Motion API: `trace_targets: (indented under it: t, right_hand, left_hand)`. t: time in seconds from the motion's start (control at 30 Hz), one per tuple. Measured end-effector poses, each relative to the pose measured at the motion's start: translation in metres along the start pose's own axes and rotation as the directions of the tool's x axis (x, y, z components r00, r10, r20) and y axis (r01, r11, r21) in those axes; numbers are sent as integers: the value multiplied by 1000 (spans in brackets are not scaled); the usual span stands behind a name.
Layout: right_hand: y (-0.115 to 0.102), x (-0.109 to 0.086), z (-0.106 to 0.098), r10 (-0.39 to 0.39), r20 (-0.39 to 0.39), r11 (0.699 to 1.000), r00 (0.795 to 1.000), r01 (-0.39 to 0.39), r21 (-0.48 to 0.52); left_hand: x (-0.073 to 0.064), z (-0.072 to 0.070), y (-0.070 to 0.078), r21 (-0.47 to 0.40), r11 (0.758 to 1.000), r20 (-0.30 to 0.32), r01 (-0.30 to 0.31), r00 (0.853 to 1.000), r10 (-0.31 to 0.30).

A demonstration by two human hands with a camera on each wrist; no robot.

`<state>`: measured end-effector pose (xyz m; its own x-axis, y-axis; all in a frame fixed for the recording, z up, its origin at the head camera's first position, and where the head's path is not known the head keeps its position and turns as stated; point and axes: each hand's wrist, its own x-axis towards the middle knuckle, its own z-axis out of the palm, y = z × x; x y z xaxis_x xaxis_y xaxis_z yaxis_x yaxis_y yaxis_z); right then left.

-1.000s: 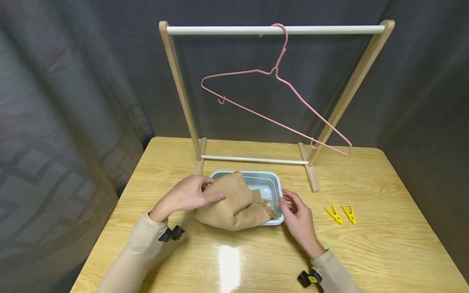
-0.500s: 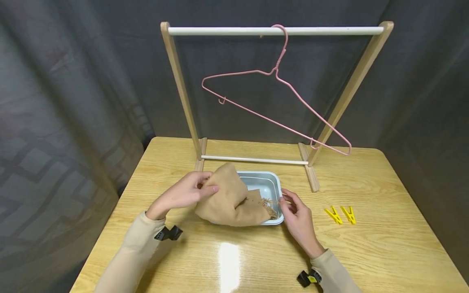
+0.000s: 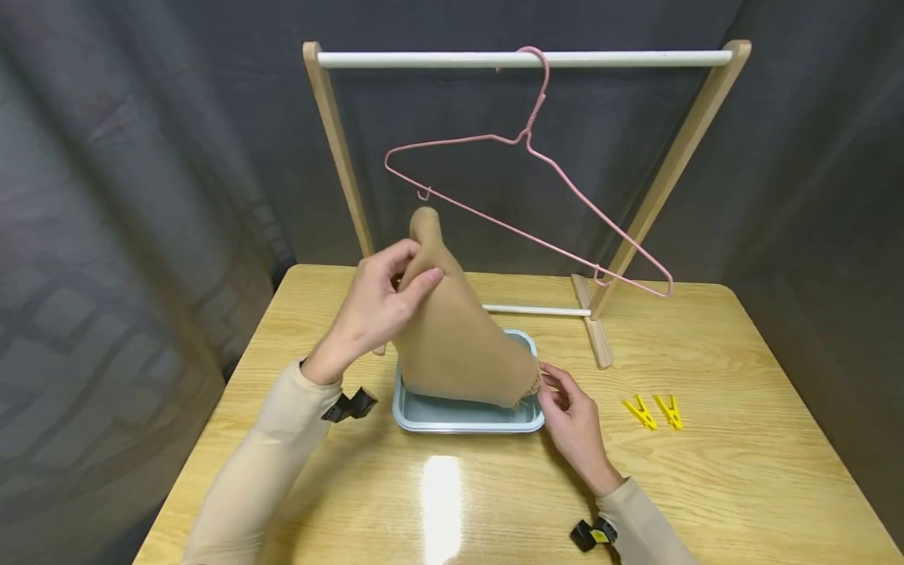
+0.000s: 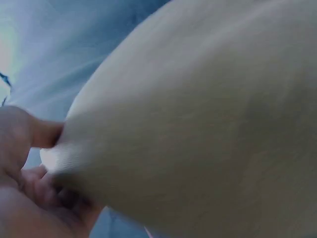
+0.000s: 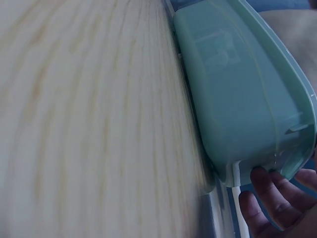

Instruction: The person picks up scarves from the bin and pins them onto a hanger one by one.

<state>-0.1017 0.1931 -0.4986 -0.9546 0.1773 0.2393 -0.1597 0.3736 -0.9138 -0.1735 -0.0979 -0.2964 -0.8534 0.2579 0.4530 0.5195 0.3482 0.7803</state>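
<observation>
While pinching the fringed tan scarf (image 3: 462, 337) in left fingers (image 3: 422, 289), resting relaxed right fingers (image 5: 275, 201) against the pale-blue basin (image 3: 469, 428), presumably steadying it.

I work in a curtained, studio-like booth, dark drapes (image 3: 226, 157) hanging around the far, left and right edges of the wooden table (image 3: 741, 471).

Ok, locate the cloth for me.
In the head view, the cloth is near the middle, held by the left hand, its lower part over or in the tub.
</observation>
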Motion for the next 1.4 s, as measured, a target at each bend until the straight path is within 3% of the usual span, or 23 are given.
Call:
trace_targets:
  t: [0.1,0.2,0.3,0.37,0.43,0.53,0.67,0.8,1.07,1.27,1.4]
  right_hand:
    - [-1,-1,1,19,0,1000,1000,-19,1]
    - [-1,-2,1,30,2,999,1000,-30,13]
    - [-1,-2,1,28,0,999,1000,-28,18]
    - [-1,-1,1,26,0,999,1000,-26,19]
    - [-1,-1,1,26,-1,1000,1000,-26,18]
    - [-1,-1,1,28,2,999,1000,-28,16]
    - [-1,-1,1,21,2,1000,1000,-21,15]
    - [-2,-1,1,3,0,1000,1000,-3,17]
    - [-2,0,0,9,6,1000,1000,-9,17]
    - [0,0,0,15,7,1000,1000,-15,10]
    - [1,0,0,23,11,1000,1000,-23,8]
  left_hand:
    - [6,0,9,-67,996,-106,-54,993,47]
    - [6,3,14,-67,996,-97,-65,994,58]
    - [1,10,9,24,998,23,-49,999,49]
    - [-5,18,2,111,992,119,-54,992,41]
    - [-11,26,-6,169,984,216,-61,976,23]
    - [-20,38,-16,236,970,339,-65,941,-20]
    - [-28,50,-24,286,957,428,-53,900,-78]
    - [-33,55,-29,325,945,450,-40,885,-118]
    - [-42,52,-37,394,919,432,-24,887,-162]
    - [-54,40,-42,451,893,445,4,866,-229]
    - [-63,27,-43,466,885,454,1,858,-240]
